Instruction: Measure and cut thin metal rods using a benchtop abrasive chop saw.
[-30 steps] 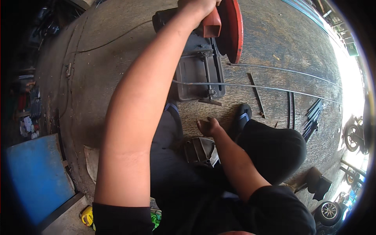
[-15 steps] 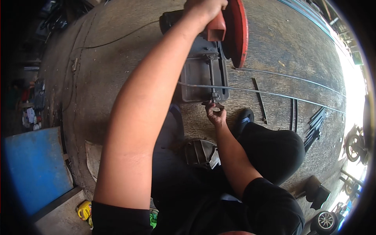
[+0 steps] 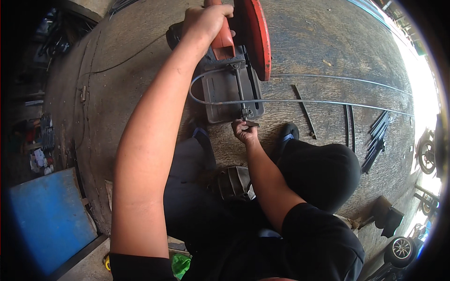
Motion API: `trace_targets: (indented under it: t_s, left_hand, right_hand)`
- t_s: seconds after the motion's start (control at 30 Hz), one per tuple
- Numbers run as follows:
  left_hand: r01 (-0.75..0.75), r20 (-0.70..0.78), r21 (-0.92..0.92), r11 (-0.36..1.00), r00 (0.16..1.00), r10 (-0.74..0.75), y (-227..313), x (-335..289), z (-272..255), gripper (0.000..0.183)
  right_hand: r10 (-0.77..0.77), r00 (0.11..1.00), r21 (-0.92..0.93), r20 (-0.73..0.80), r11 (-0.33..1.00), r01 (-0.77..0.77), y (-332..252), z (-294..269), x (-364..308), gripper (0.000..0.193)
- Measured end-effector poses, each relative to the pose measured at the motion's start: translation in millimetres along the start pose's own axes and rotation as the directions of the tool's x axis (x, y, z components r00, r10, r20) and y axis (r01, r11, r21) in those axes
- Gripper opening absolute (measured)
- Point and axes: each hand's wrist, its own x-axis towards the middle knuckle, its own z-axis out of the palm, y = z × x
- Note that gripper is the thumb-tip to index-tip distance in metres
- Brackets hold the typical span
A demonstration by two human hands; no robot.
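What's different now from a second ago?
The right hand, empty and just short of the clamp handle a second ago, has moved forward and taken hold of it. The left hand stays on the red handle, and the bent rod still crosses over the grey base.

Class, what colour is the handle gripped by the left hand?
The handle is orange-red, best seen in the head view.

Bright light (image 3: 415, 70) edges the rough, worn floor (image 3: 323, 51).
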Motion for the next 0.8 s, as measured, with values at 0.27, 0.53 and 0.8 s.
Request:
trace_targets:
  t_s: [0.27, 0.53, 0.8]
  left_hand:
    - [-0.037, -0.42, -0.037, 0.999, 0.907, 0.018, -125.2, -82.1, 22.4, 0.053]
    - [-0.743, 0.732, 0.669, 0.003, 0.659, -0.177, -326.5, -134.4, 154.4, 0.015]
    - [-0.686, 0.662, 0.722, -0.09, 0.723, -0.199, -346.0, -105.6, 154.7, 0.017]
  right_hand:
    - [-0.027, 0.999, 0.15, -0.036, 0.988, 0.032, 3.0, 2.9, 1.5, 0.02]
    - [-0.305, 0.941, -0.107, 0.144, 0.941, 0.321, -7.2, -16.1, 10.0, 0.025]
    - [-0.628, 0.703, -0.358, 0.334, 0.606, 0.711, -15.1, -19.2, 32.6, 0.032]
